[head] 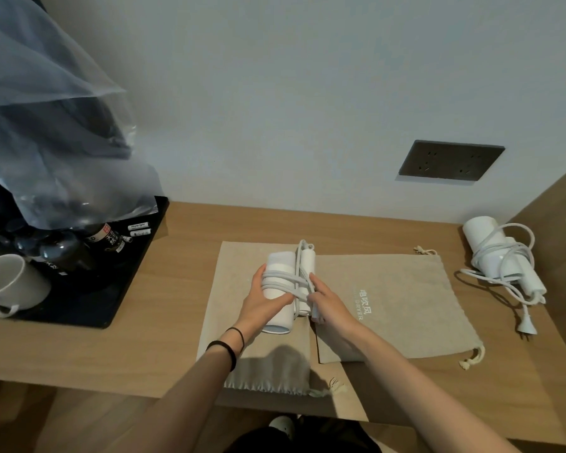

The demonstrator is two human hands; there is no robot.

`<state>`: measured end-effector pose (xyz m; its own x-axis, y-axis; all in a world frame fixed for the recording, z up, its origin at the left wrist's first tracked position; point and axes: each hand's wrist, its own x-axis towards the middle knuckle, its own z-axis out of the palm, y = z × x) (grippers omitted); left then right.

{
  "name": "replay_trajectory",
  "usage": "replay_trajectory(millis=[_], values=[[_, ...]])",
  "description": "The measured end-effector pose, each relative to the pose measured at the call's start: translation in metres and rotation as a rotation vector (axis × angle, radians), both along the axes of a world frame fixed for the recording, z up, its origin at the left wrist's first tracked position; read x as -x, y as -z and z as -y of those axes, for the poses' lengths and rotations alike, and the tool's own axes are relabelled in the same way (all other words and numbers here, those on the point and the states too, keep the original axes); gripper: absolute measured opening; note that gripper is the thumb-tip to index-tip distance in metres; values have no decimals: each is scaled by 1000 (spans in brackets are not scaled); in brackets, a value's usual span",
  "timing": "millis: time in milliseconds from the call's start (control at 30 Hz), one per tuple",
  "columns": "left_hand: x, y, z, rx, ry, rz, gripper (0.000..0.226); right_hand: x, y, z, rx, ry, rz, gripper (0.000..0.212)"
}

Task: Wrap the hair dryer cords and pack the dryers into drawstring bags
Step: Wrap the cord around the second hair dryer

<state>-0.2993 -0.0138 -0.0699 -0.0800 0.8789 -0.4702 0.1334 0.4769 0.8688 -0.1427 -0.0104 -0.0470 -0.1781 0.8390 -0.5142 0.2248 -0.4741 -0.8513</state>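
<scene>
Now, desk: long light-wood desk (144,348) against a pale wall; everything for the task lies on it.
Tray: black rectangular tray (125,289) at the left, holding a white ceramic mug (10,282).
Bags: two flat beige fabric drawstring bags, a plain one (232,266) under the hands and a lettered one (399,305) just beside it; both look unfilled.
Held dryer: white folding hair dryer (283,266), raised over the plain bag, its white cord (285,282) wound round barrel and handle.
Second dryer: a matching white dryer (490,253) far right, cord loose, plug (525,330) trailing on the desk.
Left hand (262,302): fingers curled round the barrel.
Right hand (329,305): pinching the cord's end by the handle.
Progress: first wrap nearly finished, I judge; tidying the second cord and bagging both remain.
</scene>
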Motion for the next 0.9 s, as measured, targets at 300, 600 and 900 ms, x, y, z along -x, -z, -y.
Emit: replay_trajectory(millis=[300,600,900], values=[[-31,-10,-8,-49,-16,142,86,-27,-22,0,-156,249,-69,25],[-120,-42,-59,-104,155,192,86,-107,-58,-22,-295,486,26,29],[-209,-41,-107,-28,313,243,98,-190,-62,-57,-255,550,147,34]])
